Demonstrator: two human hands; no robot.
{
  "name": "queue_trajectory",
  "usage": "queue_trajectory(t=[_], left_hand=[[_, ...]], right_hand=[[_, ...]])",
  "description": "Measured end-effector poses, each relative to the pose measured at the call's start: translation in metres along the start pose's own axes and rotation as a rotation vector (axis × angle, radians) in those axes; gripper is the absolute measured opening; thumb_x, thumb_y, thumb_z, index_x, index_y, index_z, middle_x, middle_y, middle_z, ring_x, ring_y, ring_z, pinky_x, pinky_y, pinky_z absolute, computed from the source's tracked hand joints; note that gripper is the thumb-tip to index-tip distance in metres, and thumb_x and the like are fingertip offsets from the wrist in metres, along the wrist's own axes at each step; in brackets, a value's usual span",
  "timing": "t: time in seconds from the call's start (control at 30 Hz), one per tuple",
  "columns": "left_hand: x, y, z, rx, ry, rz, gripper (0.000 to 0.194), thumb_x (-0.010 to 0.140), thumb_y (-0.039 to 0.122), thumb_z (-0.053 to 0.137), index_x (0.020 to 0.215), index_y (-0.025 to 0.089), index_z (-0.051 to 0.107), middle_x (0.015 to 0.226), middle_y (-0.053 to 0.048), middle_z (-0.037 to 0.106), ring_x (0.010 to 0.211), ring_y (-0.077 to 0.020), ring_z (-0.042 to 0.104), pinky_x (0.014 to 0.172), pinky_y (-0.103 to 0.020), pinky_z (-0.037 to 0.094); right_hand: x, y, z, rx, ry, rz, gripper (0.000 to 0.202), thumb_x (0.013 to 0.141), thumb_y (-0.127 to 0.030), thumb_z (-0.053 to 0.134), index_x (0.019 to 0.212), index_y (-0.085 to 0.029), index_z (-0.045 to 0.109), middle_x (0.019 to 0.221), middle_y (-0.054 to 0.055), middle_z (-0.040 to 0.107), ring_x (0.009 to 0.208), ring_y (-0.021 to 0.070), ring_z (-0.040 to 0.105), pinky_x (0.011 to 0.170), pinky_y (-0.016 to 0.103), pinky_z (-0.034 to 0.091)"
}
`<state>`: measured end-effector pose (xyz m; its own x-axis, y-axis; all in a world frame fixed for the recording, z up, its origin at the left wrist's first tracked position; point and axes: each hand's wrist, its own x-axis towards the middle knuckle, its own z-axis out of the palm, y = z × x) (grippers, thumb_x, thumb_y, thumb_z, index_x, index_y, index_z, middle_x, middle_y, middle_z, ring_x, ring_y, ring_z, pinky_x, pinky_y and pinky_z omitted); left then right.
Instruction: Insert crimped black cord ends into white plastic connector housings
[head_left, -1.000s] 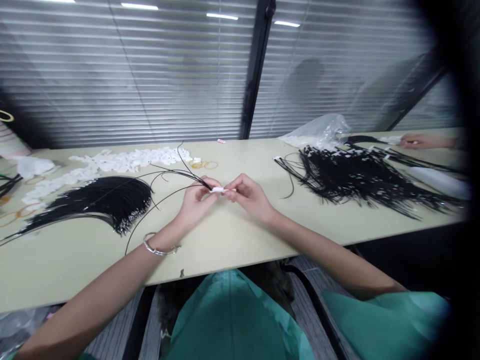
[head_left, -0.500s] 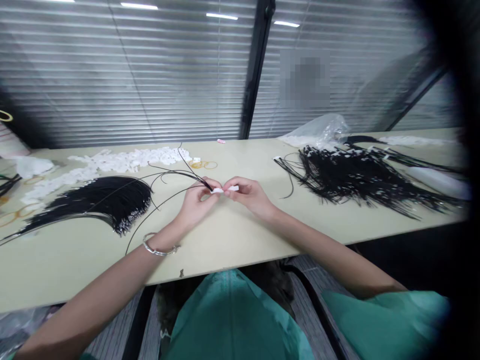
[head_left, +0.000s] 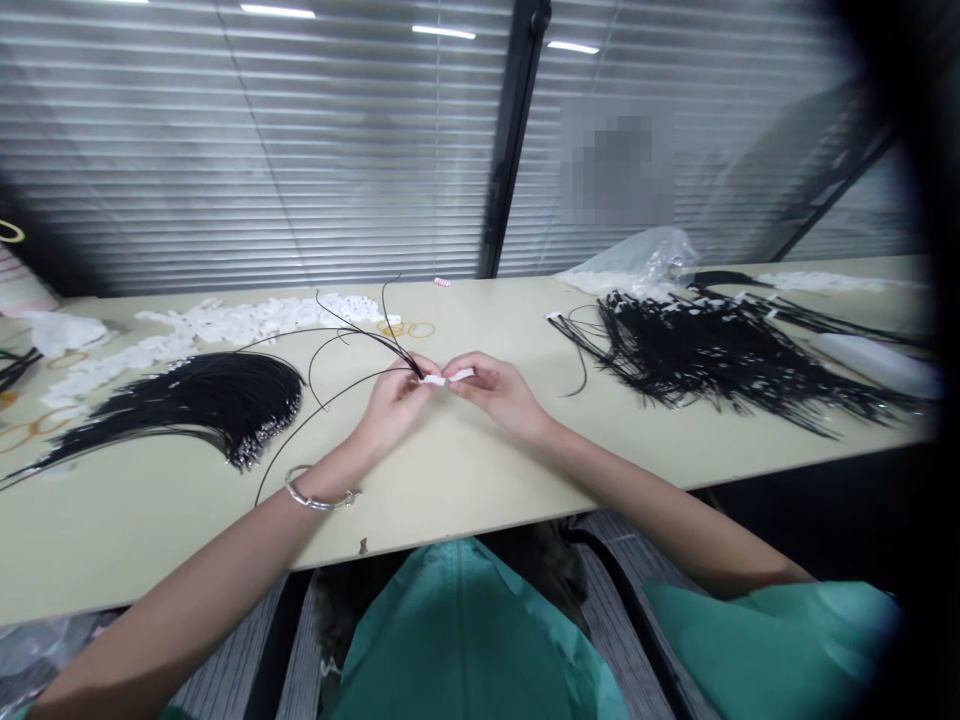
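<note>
Over the table's middle, my left hand [head_left: 395, 402] pinches several thin black wires [head_left: 401, 350] close to their ends. A small white connector [head_left: 433, 380] shows at its fingertips, where the wires end. My right hand [head_left: 495, 390] is closed, thumb against fingers, on a small white plastic piece [head_left: 462, 375]. The two hands' fingertips almost meet, and the two white parts lie nearly in line. Whether they touch is too small to tell. The loose wire tails fan out up and to the left, with one curving down past my left wrist.
A bundle of black wires [head_left: 202, 395] with shiny ends lies left, before a heap of white connectors [head_left: 262, 318]. Yellow rubber bands [head_left: 409, 329] lie behind my hands. To the right is a pile of wired connectors [head_left: 697, 350], with a clear plastic bag [head_left: 645, 258] behind it.
The loose wire tails have swung and spread differently. The white piece in my right hand has shifted slightly left and tilted; both hands stay in nearly the same place.
</note>
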<state>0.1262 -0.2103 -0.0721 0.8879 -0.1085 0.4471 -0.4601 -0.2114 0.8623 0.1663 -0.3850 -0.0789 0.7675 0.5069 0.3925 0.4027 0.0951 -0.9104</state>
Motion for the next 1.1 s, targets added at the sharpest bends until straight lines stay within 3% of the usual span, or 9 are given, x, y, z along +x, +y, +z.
queue_trajectory(t=[0.2,0.33,0.47,0.63,0.77,0.9,1.1], left_hand=[[0.0013,-0.0011,-0.0014,-0.045,0.015,-0.039,0.011,0.075,0.017,0.05,0.081,0.015,0.058,0.077,-0.002,0.055,0.074,-0.0136,0.051,0.072,-0.024,0.039],[0.002,-0.0026,-0.0016,-0.031,-0.001,-0.052,0.011,0.075,0.015,0.049,0.081,0.015,0.057,0.075,-0.001,0.054,0.072,-0.0135,0.051,0.071,-0.025,0.04],[0.0026,-0.0025,-0.0008,-0.018,0.004,-0.058,0.011,0.075,0.015,0.049,0.082,0.015,0.057,0.078,-0.002,0.055,0.074,-0.0136,0.051,0.07,-0.024,0.04],[0.0019,-0.0012,-0.0001,-0.033,0.008,-0.052,0.009,0.075,0.017,0.05,0.08,0.015,0.057,0.079,-0.002,0.056,0.075,-0.0139,0.051,0.072,-0.024,0.04],[0.0019,-0.0012,-0.0001,-0.035,0.017,-0.056,0.007,0.077,0.02,0.052,0.08,0.016,0.057,0.079,-0.002,0.055,0.074,-0.0136,0.05,0.071,-0.024,0.04],[0.0025,-0.0017,-0.0007,-0.004,0.013,-0.041,0.009,0.078,0.019,0.051,0.081,0.015,0.058,0.077,-0.001,0.054,0.074,-0.0135,0.05,0.071,-0.024,0.039],[0.0029,-0.0031,-0.0014,0.006,0.019,-0.04,0.009,0.078,0.017,0.049,0.081,0.016,0.057,0.074,0.0,0.052,0.072,-0.0129,0.049,0.069,-0.024,0.038]], right_hand=[[0.0005,0.001,-0.0024,-0.126,-0.038,-0.068,0.027,0.086,-0.037,0.052,0.107,-0.023,0.061,0.11,0.005,0.058,0.104,0.014,0.054,0.094,0.03,0.04],[0.0011,0.0049,-0.0022,-0.046,-0.002,-0.018,0.03,0.085,-0.039,0.054,0.11,-0.024,0.052,0.096,0.002,0.06,0.087,0.0108,0.054,0.08,0.025,0.042],[0.0009,0.0047,0.0001,0.013,0.025,0.006,0.028,0.08,-0.038,0.061,0.098,-0.023,0.046,0.077,-0.003,0.057,0.072,0.0084,0.051,0.067,0.021,0.037],[-0.0013,-0.0027,0.0,-0.246,-0.025,-0.073,0.026,0.087,-0.037,0.05,0.108,-0.025,0.059,0.091,0.002,0.06,0.085,0.0118,0.054,0.075,0.025,0.039],[-0.0022,-0.0036,-0.004,-0.421,0.027,-0.178,0.027,0.09,-0.034,0.046,0.11,-0.032,0.064,0.094,0.004,0.053,0.089,0.0126,0.051,0.08,0.028,0.04],[-0.0015,-0.0013,-0.0059,-0.429,0.07,-0.211,0.026,0.089,-0.03,0.048,0.107,-0.034,0.066,0.092,0.003,0.046,0.088,0.0117,0.049,0.079,0.027,0.041],[-0.0009,-0.0036,-0.0041,-0.411,0.07,-0.201,0.024,0.089,-0.031,0.048,0.103,-0.031,0.067,0.09,0.003,0.048,0.083,0.0109,0.049,0.074,0.026,0.041]])
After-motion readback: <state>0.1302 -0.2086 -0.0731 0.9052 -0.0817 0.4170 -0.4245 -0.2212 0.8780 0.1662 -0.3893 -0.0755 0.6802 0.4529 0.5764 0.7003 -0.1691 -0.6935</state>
